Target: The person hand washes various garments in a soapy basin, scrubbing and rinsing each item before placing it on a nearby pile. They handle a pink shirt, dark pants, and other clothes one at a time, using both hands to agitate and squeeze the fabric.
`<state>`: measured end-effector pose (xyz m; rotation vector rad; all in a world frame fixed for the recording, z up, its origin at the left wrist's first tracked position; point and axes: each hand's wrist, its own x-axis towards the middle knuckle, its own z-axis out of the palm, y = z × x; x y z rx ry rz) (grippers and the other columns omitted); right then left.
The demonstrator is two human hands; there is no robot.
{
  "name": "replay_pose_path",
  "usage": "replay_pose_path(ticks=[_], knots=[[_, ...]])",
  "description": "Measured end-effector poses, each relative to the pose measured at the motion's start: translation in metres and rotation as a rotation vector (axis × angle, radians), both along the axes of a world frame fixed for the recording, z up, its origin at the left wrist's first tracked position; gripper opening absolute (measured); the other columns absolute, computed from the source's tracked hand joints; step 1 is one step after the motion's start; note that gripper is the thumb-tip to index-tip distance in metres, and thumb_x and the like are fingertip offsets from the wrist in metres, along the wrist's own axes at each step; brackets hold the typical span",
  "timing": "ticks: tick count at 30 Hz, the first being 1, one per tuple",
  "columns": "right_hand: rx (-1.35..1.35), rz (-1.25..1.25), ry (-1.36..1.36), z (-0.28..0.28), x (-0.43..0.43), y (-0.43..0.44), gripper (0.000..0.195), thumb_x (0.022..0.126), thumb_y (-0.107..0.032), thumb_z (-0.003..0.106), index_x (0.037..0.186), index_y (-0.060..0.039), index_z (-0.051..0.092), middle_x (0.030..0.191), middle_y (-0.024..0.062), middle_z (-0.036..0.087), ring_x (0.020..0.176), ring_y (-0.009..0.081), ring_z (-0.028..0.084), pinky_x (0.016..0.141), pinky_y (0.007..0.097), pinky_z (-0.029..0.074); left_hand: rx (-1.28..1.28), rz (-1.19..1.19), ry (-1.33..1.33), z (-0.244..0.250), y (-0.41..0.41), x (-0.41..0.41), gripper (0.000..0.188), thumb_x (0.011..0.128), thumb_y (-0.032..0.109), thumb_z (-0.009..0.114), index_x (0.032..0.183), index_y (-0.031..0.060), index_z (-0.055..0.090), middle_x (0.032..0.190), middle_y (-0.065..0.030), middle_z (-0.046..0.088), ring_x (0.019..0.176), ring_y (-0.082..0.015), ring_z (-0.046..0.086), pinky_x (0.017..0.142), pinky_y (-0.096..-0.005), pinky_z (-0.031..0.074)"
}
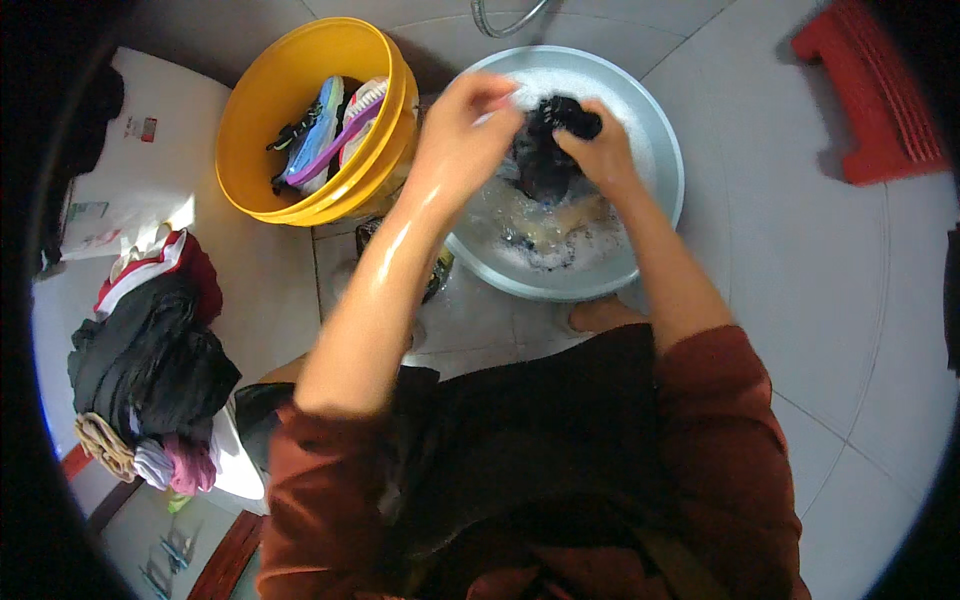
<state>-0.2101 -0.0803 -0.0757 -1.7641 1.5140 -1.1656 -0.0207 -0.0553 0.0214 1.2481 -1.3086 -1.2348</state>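
Observation:
A pale grey-blue round basin point(660, 202) holds sudsy water with white foam. My right hand point(607, 146) grips a bunched part of a wet black cloth point(551, 150) over the basin, and the rest of it hangs into the water. My left hand point(476, 120) is raised above the basin's left side, blurred. Its thumb stands apart from the curled fingers, and I see no thing held between them. The left forearm is wet and shiny. Below the black cloth, a beige cloth point(570, 214) shows under the water.
Left of the basin stands a yellow bucket point(255, 150) with shoes point(319, 131) and a purple-handled brush point(341, 142). A pile of dark clothes point(150, 352) lies at far left. A red plastic stool point(874, 97) is at upper right; a flexible metal hose point(510, 26) hangs behind.

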Motion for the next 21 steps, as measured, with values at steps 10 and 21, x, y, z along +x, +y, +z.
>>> replay_pose_path(ticks=[10, 21], knots=[[0.58, 0.244, 0.854, -0.178, 0.022, 0.088, 0.044, 0.062, -0.015, 0.068, 0.1, 0.0009, 0.055, 0.099, 0.0185, 0.053, 0.099, 0.0363, 0.05, 0.083, 0.0414, 0.042, 0.734, 0.361, 0.638, -0.109, 0.081, 0.012, 0.015, 0.083, 0.009, 0.051, 0.097, 0.0022, 0.051, 0.091, -0.0075, 0.054, 0.087, -0.0197, 0.055, 0.078, -0.0316, 0.046], [0.617, 0.082, -0.203, 0.069, 0.023, 0.083, 0.038, 0.061, -0.01, 0.069, 0.094, -0.001, 0.053, 0.081, 0.0006, 0.056, 0.077, 0.009, 0.049, 0.073, 0.0238, 0.041, 0.812, 0.161, 1.802, -0.152, 0.051, -0.045, 0.061, 0.074, 0.049, 0.061, 0.109, 0.0017, 0.048, 0.106, -0.0131, 0.051, 0.092, -0.0251, 0.052, 0.085, -0.041, 0.042]])
